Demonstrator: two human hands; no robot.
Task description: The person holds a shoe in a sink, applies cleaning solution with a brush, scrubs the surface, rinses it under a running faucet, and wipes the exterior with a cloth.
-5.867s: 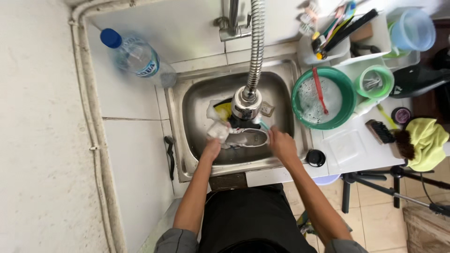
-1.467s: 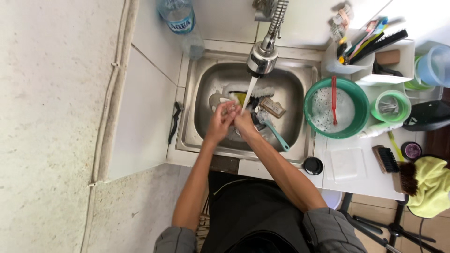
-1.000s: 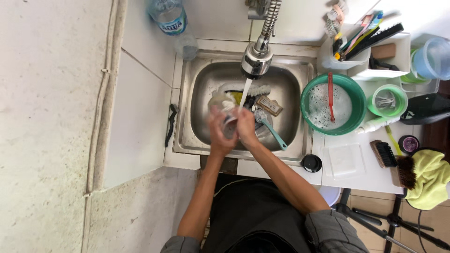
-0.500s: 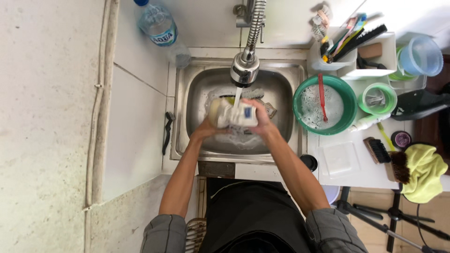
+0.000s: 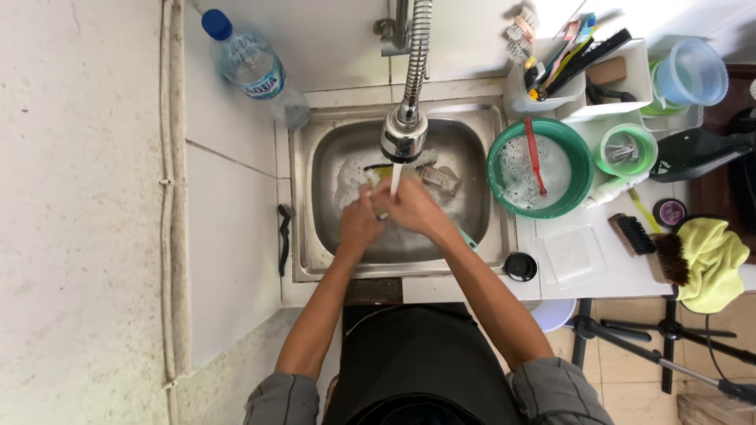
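Both hands have drawn together under the tap's stream: left hand [image 5: 360, 224] and right hand [image 5: 415, 208] clasp a small item, unclear, over the sink [image 5: 315, 197].

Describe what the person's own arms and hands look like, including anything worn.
Both forearms are bare, with grey sleeves pushed up to the elbows. The left hand and right hand are bare too: no gloves, and no watch or ring visible. Both look wet.
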